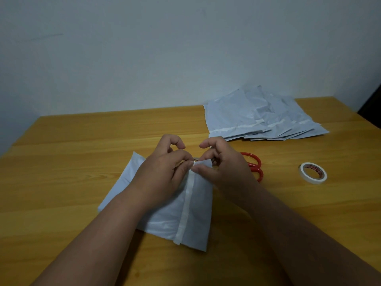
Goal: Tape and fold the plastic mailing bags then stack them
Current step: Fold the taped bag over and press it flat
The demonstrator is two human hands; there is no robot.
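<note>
Right now, a white plastic mailing bag point(165, 213) is lying flat on the wooden table point(72, 162), close to the person. A strip of white tape point(186, 205) is running down it from the far edge to the near edge. The left hand point(162, 172) is pinching the far end of the strip with curled fingers, and the right hand point(224, 164) is pinching the bag's far edge just beside it.

The bag is looking thin, light and floppy, and probably a bit slippery, so it could be sliding or wrinkling easily. Holding it by an edge or corner, with one hand pressing it flat, seems best.

More bags are sitting in a loose pile point(263, 118) at the far right. Red-handled scissors point(254, 166) are lying just behind the right hand, and a tape roll point(313, 172) is resting further right.
</note>
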